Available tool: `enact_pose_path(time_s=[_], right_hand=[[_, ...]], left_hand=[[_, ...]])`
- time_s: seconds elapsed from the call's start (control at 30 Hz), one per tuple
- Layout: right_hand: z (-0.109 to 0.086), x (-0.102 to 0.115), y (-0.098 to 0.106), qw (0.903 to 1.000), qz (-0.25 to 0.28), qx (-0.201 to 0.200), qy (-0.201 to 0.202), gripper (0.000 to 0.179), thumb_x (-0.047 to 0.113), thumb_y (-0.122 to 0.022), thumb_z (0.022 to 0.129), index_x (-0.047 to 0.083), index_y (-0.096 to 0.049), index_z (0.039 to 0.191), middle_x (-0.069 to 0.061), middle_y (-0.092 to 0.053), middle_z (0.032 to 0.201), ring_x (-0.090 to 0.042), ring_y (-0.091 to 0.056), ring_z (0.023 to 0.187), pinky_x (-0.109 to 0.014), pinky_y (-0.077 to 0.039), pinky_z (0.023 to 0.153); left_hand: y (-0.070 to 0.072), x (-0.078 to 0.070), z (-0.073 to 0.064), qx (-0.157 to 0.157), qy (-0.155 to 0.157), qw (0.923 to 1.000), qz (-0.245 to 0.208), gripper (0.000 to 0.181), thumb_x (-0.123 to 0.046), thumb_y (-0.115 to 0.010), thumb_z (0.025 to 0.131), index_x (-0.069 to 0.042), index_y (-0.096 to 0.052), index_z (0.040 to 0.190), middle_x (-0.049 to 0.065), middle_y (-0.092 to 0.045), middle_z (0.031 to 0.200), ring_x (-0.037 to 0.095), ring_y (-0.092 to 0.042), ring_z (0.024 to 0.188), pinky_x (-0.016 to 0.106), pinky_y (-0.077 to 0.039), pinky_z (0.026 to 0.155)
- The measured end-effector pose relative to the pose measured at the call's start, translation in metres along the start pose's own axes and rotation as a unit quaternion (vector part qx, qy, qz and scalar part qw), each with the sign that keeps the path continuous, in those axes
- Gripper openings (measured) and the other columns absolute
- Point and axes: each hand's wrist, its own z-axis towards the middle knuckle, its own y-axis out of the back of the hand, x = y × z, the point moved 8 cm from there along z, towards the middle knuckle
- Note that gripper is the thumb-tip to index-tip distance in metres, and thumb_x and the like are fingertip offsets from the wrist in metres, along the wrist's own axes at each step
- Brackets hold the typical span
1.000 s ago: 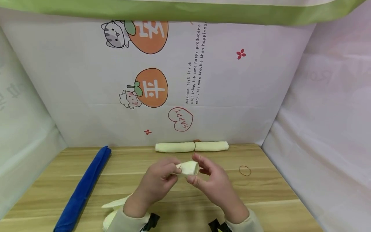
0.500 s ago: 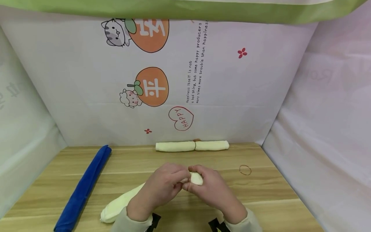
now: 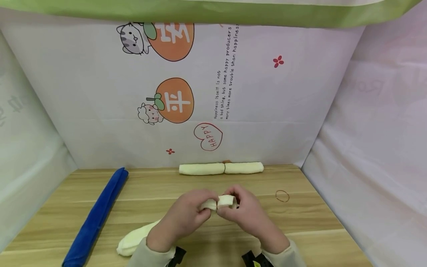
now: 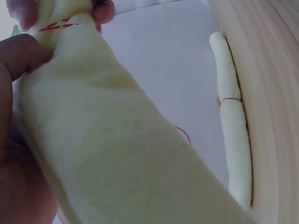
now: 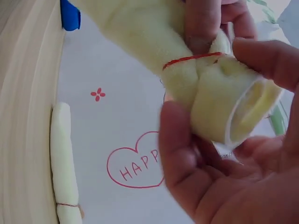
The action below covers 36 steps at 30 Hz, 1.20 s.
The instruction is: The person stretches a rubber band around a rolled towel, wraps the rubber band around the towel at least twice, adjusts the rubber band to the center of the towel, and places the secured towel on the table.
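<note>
A pale yellow cloth, which looks like a rolled towel (image 3: 226, 201), is held between both hands. Its long thick part (image 3: 138, 237) runs under the left forearm. Around its narrowed neck sits a red rubber band (image 5: 191, 59), close to the folded end. My left hand (image 3: 188, 209) grips the towel just beside the band, thumb and fingers pressed into the cloth. My right hand (image 3: 245, 209) holds the short looped end (image 5: 215, 107) between thumb and fingers, and the loop's opening shows in the right wrist view.
Near the back wall lies another pale yellow roll (image 3: 203, 169) with a band round its middle. A long blue roll (image 3: 95, 218) slants along the left side. A loose red rubber band (image 3: 276, 195) lies at the right. White printed sheets (image 3: 253, 92) wall in the wooden table (image 3: 300, 230).
Both hands first came down and closed together over the towel's end, then drew slightly apart. The looped end now shows between them, and the towel's long part lies differently under the left forearm.
</note>
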Motion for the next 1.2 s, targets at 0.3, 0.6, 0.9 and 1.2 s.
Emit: enact_pose_path(time_s=[0.3,0.6,0.9,1.2], right_hand=[[-0.006,0.023,0.007,0.9770,-0.106,-0.004,0.185,0.062,0.017,-0.084,0.080,0.024,-0.057,0.135,0.002,-0.050,0.134,-0.019,-0.054,0.110,-0.035,-0.053,0.080],[-0.002,0.018,0.016,0.9851,-0.020,-0.049,0.164,0.016,0.011,-0.078,0.086,0.019,-0.074,0.100,0.005,-0.069,0.102,-0.015,-0.060,0.067,-0.029,-0.052,0.055],[0.005,-0.001,0.020,0.9980,0.026,-0.053,0.024,0.015,0.009,-0.081,0.082,0.013,-0.076,0.095,-0.004,-0.069,0.086,-0.024,-0.065,0.068,-0.035,-0.055,0.059],[0.008,-0.014,0.017,0.9940,0.098,-0.036,-0.034,0.017,0.010,-0.079,0.084,0.005,-0.073,0.099,-0.014,-0.066,0.090,-0.031,-0.062,0.076,-0.042,-0.057,0.066]], left_hand=[[-0.001,0.020,-0.005,0.013,0.141,0.9880,-0.063,0.027,0.000,-0.065,0.086,-0.017,-0.066,0.107,-0.010,-0.063,0.099,0.002,-0.043,0.056,0.025,-0.047,0.056],[-0.004,0.021,-0.005,0.035,0.113,0.9888,-0.091,0.023,-0.006,-0.069,0.094,-0.021,-0.064,0.111,-0.011,-0.063,0.105,0.007,-0.052,0.075,0.029,-0.049,0.071],[-0.005,0.019,-0.006,0.032,0.051,0.9963,-0.062,0.026,-0.001,-0.070,0.092,-0.015,-0.064,0.112,-0.009,-0.064,0.109,0.008,-0.060,0.098,0.030,-0.051,0.085],[-0.005,0.000,0.000,0.013,-0.035,0.9968,0.070,0.026,-0.006,-0.076,0.088,-0.014,-0.067,0.111,-0.005,-0.059,0.111,0.012,-0.060,0.097,0.029,-0.051,0.083]])
